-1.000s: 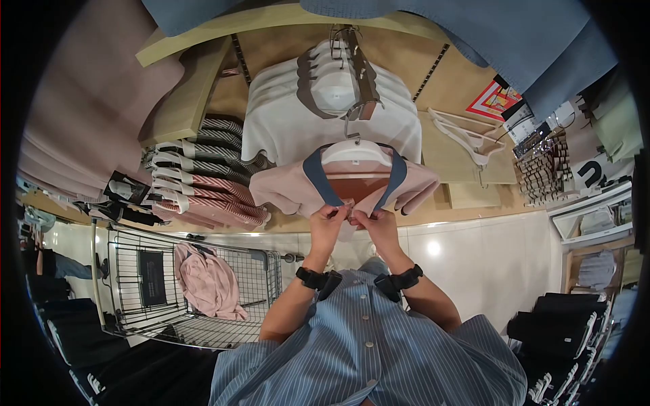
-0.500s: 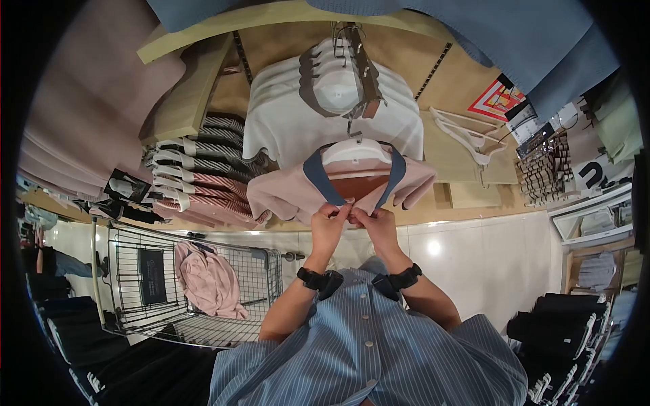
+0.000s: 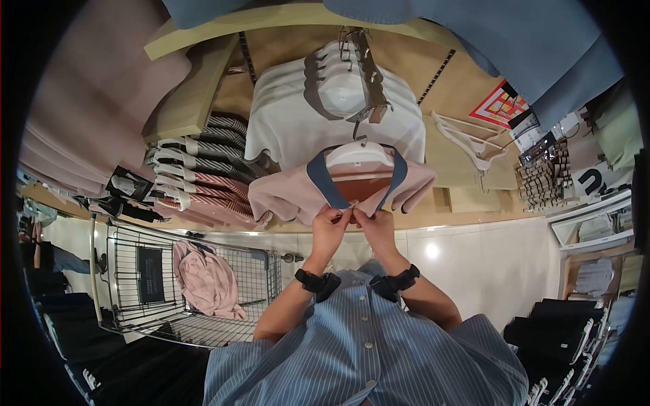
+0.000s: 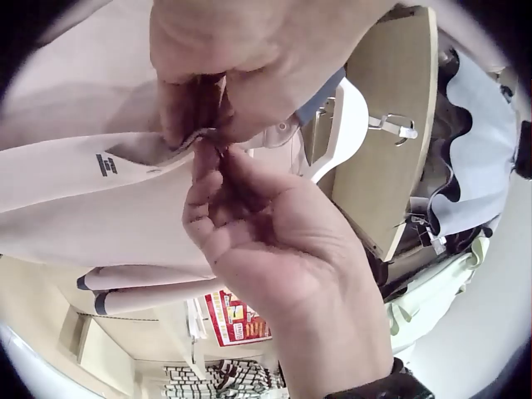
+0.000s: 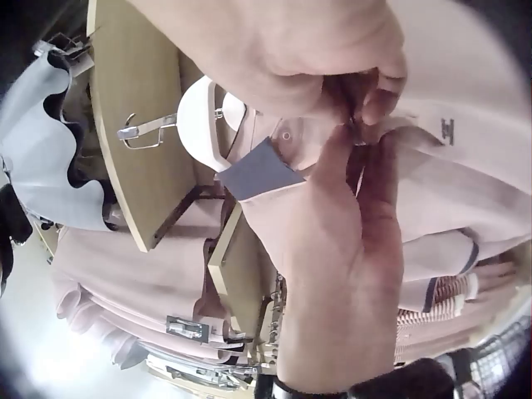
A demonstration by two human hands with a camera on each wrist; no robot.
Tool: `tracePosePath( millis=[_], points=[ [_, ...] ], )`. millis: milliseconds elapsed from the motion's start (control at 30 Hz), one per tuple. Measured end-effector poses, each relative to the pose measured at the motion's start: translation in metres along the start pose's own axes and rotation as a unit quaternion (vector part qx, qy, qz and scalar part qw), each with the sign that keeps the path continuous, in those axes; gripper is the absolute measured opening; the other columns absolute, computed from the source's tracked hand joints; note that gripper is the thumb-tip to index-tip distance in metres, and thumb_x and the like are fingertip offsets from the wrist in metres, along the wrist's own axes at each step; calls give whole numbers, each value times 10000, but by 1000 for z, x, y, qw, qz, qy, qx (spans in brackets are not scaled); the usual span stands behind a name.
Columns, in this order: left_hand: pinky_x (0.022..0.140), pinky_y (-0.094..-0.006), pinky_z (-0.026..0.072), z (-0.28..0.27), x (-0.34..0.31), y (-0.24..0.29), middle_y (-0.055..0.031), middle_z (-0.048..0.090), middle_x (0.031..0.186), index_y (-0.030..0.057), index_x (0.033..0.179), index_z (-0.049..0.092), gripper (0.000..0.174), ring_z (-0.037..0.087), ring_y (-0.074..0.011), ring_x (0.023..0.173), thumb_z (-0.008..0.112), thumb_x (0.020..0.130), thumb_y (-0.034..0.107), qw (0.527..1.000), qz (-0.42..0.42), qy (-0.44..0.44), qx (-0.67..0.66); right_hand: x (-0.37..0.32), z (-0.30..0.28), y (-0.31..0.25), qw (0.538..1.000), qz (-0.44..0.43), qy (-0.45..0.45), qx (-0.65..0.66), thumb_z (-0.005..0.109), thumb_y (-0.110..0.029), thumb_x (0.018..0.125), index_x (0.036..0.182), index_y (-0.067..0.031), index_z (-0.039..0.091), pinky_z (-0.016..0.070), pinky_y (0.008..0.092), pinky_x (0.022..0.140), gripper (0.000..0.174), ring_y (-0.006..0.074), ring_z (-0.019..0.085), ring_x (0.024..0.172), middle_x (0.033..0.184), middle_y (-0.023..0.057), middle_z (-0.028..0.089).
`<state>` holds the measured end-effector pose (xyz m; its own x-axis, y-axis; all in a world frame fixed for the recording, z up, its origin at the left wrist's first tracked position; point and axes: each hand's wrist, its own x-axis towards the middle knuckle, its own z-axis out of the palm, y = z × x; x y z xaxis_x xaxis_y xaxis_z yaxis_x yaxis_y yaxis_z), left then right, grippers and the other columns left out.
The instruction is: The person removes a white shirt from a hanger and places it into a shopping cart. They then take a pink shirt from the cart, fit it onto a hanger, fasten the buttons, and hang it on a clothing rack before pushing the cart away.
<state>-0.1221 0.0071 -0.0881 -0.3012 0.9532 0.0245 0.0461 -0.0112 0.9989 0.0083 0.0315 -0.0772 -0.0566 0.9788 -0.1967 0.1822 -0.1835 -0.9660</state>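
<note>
A pink short-sleeved shirt (image 3: 286, 193) with a navy collar (image 3: 320, 179) hangs on a white hanger (image 3: 359, 156) at the front of the rail. At the base of its neck opening, my left hand (image 3: 329, 231) and right hand (image 3: 378, 230) pinch the two front edges close together. In the left wrist view, the left hand (image 4: 249, 50) is above and the right hand (image 4: 274, 241) below, with the placket cloth between their fingertips. A small round button (image 5: 286, 135) shows by the collar. The fingers hide the exact spot they work on.
White shirts (image 3: 281, 108) hang behind on the same rail. Striped shirts (image 3: 203, 193) hang to the left, and bare hangers (image 3: 474, 149) lie on the right shelf. A wire shopping cart (image 3: 257, 291) at the left holds a crumpled pink garment (image 3: 208, 284).
Both hands stay at the neck opening, with small finger movements; the fingertips have come closer together. The view has shifted slightly.
</note>
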Motion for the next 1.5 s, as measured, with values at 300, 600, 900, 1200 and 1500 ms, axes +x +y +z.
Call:
tracePosePath(
  millis=[300,600,900,1200,1500],
  points=[
    [618,-282,498,2,3,-6,-130,630,828,-67,788,664,182,645,-185,716,725,843,96,999,16,40,10,-3,-4,-2,1000,3,-1,-7,669,-205,901,820,48,708,489,254,588,269,125,652,634,726,90,710],
    [612,-273,488,2,3,12,-121,542,870,-26,877,573,254,594,-202,734,781,778,81,973,129,93,170,-10,-12,-7,995,-79,60,-5,655,-184,926,865,61,700,487,236,662,257,98,624,665,784,108,723],
    [629,-317,552,-26,29,62,-86,606,1139,55,1073,595,323,663,-225,789,716,783,130,842,394,-79,359,-11,-20,-6,991,-88,93,-46,654,-126,922,922,60,699,494,226,669,191,86,639,707,797,84,726],
    [534,-311,528,-21,42,70,-92,557,1006,38,946,580,190,663,-215,671,642,856,192,798,323,-105,498,-10,-18,0,977,-152,127,-79,671,-80,884,921,33,702,504,267,643,123,179,692,714,798,129,714],
    [585,-393,515,-5,38,70,-174,629,804,10,848,601,260,667,-292,690,574,943,250,925,184,-71,324,-15,-9,-31,946,-230,207,-98,722,-45,826,908,3,706,500,284,612,96,211,666,664,774,128,691]
  ],
)
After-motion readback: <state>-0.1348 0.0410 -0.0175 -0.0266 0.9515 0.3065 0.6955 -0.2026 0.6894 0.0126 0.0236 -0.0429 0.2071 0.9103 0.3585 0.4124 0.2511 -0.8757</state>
